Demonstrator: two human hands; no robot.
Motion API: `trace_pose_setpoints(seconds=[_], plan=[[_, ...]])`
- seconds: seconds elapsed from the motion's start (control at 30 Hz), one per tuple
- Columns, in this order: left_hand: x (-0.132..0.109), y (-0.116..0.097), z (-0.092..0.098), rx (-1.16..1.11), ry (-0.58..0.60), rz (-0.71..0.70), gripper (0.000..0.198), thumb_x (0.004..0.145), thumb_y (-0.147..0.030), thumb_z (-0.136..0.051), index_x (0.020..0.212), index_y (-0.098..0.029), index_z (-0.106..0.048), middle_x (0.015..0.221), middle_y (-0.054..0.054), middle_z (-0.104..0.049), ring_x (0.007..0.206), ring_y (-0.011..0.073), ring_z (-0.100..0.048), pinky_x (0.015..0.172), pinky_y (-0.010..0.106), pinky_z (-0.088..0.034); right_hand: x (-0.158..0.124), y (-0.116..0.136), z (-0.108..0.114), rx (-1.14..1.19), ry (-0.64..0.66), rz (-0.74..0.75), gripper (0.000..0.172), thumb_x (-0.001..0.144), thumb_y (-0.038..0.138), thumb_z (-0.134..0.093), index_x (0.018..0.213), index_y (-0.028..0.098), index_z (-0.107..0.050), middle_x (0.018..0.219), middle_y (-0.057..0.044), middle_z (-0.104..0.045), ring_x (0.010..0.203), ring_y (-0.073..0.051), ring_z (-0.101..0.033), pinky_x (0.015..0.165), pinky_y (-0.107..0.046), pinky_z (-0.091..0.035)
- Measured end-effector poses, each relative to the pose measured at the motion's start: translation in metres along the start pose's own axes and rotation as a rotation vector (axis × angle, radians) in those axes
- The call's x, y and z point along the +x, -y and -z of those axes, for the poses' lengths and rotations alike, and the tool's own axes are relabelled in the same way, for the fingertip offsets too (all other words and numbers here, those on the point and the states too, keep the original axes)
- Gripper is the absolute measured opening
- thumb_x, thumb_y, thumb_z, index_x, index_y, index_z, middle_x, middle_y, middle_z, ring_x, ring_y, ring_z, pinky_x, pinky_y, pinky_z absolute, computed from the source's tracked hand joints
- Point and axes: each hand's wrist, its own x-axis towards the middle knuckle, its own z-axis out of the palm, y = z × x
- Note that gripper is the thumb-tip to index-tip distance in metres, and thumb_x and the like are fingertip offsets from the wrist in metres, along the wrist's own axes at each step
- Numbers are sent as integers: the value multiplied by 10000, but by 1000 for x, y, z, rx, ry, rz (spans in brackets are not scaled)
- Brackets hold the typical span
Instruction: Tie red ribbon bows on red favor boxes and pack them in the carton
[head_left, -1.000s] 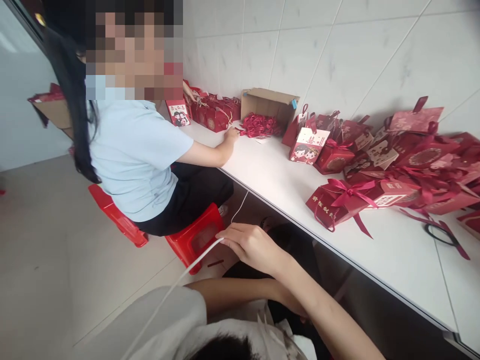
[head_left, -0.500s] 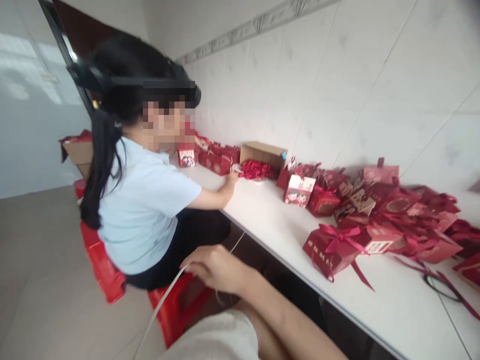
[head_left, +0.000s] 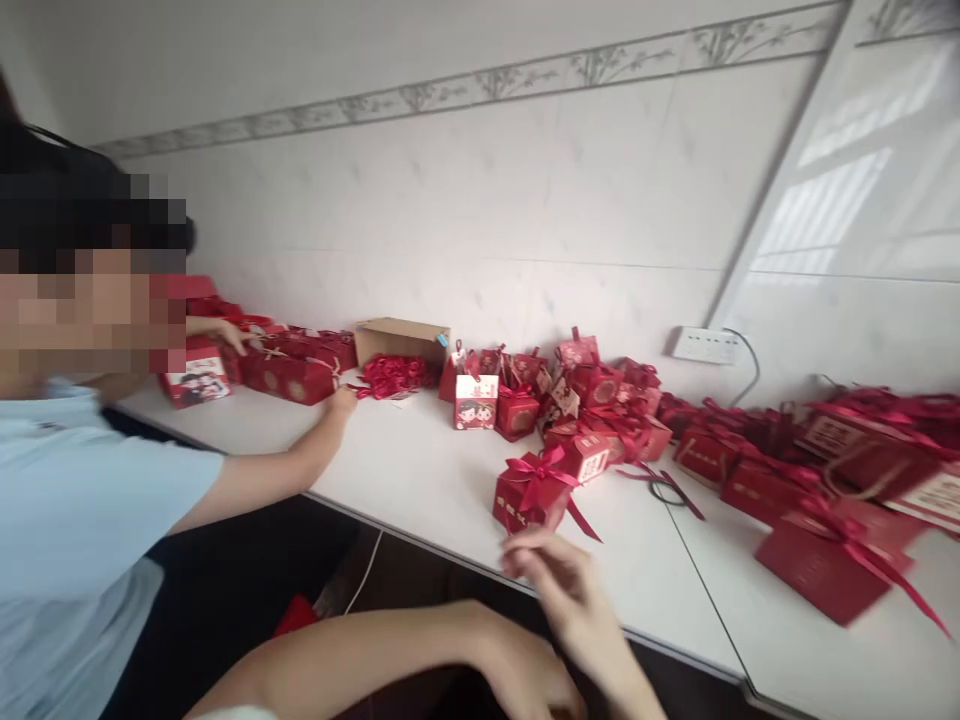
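My right hand (head_left: 559, 580) is raised at the front edge of the white table (head_left: 420, 470), fingers curled together; whatever they hold, if anything, is too blurred to see. Just beyond its fingertips stands a dark red box (head_left: 529, 500) with a magenta ribbon bow (head_left: 541, 474); contact is unclear. My left hand (head_left: 529, 665) hangs lower, beneath the table edge, its fingers pointing down, blurred and partly hidden. Behind the bow box are a cartoon-printed box (head_left: 475, 403) and a heap of red boxes (head_left: 600, 400).
At left, a person in a light blue shirt (head_left: 112, 480) reaches toward red ribbons (head_left: 397, 374) beside an open cardboard box (head_left: 409, 335). More red boxes (head_left: 832, 560) crowd the right side. A black ring-shaped item (head_left: 666, 493) and loose ribbon lie mid-table. A power strip (head_left: 706, 345) is on the wall.
The view has swung right, bringing the right-hand boxes and power strip into sight. My right hand no longer holds the white cable and is now near the bow box; my left hand now shows.
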Motion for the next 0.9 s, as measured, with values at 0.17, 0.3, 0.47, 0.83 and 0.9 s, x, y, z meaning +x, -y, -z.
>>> trace_pose_setpoints(seconds=[0.17,0.3,0.47,0.83,0.9], plan=[[31,8,11,-320,-102,-204,321,831,-473,-471,724,-196,-592,577,-6,-591,588,144,-583,647,253,-497,-21,-45,64,-194,-657,-100,346,820,490,-545,643,193,-567,660,-34,-583,725,-194,-590,656,-295,-485],[69,38,9,-448,-697,-78,254,782,-445,-543,867,-205,-536,931,59,-627,933,198,-601,836,306,-474,4,-68,70,-252,-647,-182,352,817,518,-511,817,177,-599,877,-79,-625,825,-216,-599,746,-357,-499],[98,55,-8,-491,-500,-21,412,755,-456,-579,1074,-208,-502,1153,98,-589,1131,234,-541,958,371,-427,40,-83,73,-135,-486,-291,468,837,562,-452,1052,156,-537,1102,-126,-591,955,-217,-584,801,-364,-506],[56,53,15,-211,-515,35,292,799,-497,-499,757,-209,-529,807,17,-613,755,166,-578,667,253,-447,1,-55,61,-476,-412,-401,383,845,560,-474,717,200,-469,678,-8,-554,632,-150,-509,587,-268,-407],[43,47,20,-104,-412,126,393,827,-515,-428,584,-207,-432,579,-14,-497,560,141,-482,532,247,-374,-3,-48,61,-504,-397,-442,404,860,563,-450,669,208,-420,617,17,-494,576,-129,-449,556,-256,-368]])
